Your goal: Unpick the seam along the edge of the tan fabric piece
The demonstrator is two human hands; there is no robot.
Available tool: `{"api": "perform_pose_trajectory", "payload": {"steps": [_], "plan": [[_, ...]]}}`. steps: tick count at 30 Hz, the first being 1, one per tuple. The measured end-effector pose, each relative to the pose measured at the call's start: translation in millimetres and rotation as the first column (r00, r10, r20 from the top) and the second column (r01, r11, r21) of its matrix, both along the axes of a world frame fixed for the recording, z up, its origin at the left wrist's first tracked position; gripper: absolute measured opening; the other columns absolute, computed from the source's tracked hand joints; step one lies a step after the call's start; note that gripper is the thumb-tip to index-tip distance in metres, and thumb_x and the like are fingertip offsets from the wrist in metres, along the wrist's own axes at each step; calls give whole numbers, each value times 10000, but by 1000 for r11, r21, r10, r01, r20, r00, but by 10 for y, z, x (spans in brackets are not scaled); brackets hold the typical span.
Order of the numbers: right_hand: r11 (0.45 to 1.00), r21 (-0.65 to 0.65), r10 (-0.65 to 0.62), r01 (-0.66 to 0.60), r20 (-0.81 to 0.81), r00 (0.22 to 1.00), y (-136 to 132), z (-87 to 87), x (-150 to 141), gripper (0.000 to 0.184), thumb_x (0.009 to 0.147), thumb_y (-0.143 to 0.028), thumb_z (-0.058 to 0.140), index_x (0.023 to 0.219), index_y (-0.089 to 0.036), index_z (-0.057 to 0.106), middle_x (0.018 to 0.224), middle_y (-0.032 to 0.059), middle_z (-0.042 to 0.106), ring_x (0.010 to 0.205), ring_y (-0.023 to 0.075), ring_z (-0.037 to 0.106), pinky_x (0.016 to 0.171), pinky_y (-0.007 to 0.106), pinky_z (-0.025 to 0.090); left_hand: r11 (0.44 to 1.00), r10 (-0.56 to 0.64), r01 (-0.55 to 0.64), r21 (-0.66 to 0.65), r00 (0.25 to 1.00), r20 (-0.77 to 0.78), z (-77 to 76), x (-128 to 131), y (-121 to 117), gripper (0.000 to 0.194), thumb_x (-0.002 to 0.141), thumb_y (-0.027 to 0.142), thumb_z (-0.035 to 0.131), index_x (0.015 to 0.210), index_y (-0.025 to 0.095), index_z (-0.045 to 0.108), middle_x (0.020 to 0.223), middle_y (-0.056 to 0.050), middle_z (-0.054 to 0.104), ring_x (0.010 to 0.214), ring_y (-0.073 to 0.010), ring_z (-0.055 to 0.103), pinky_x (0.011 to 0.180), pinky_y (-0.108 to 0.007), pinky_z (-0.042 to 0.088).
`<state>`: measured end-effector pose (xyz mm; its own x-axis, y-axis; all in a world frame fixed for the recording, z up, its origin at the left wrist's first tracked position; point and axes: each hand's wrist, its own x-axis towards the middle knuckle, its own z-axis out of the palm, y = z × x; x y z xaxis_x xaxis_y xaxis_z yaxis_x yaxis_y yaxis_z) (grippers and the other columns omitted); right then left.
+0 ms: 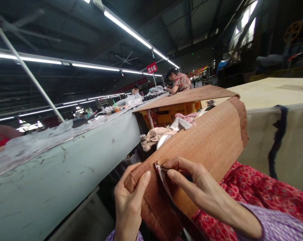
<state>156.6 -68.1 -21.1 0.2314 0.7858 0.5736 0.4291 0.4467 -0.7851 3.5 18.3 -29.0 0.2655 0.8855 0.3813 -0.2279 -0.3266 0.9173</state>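
- Held leather-like piece [151, 197]: reddish brown.
- Strip [164, 182] beside it: dark brown and whitish.
- Long panel [204, 134]: orange-brown, fine crosshatch; darker red-brown far end.
- Sleeve [279, 222] at right: purple-and-white check.
- Lap cloth [251, 187]: red, paler floral print.
- Left table's side [66, 160]: pale blue-green, dark marks.
- Right table [267, 90]: cream.
- Crate [168, 118]: orange-yellow.
- Far sign [152, 68]: red, white characters.
- Far person's shirt [183, 82]: reddish floral.

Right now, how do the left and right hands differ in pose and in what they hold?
The left hand points upward and grips the edge of the brown sheet; the right hand reaches in from the right and pinches a slim shiny piece, its kind unclear, at the strip's end. The right forearm shows bare up to its sleeve, while the left's is mostly out of frame. Both use thumb and fingers.
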Motion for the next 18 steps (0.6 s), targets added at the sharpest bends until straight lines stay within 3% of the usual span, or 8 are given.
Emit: {"api": "perform_pose_trajectory", "payload": {"steps": [2,7,13,18], "plan": [[996,42,-76,77,-12,997,12,-45,-6,282,956,-402,496,954,-178,668,870,9,711,773,111,643,696,211,482,998,-29,30,-52,999,28,-13,16,-34,427,731,419,776,1031,148,637,998,-83,721,847,-197,698,726,-214,559],[947,148,-297,286,55,953,156,-95,-123,411,800,-542,693,850,-136,652,710,25,684,567,124,601,509,230,460,999,-40,40,-15,998,40,15,51,-94,417,754,407,762,1060,148,651,1023,-87,719,937,-217,696,835,-244,562],[840,433,-417,329,126,900,253,-3,-191,68,853,-185,651,901,-148,619,762,-12,695,645,65,647,605,132,480,999,-54,54,4,997,61,23,67,-111,347,782,384,743,1045,166,681,1025,-68,722,944,-198,697,832,-214,558],[855,422,-419,301,222,880,130,13,-155,155,982,-225,468,1007,-145,598,748,-16,667,625,46,621,602,117,468,995,-82,86,-41,991,107,26,70,-112,343,769,371,757,1039,170,692,1031,-63,729,941,-195,699,834,-210,561]]}}
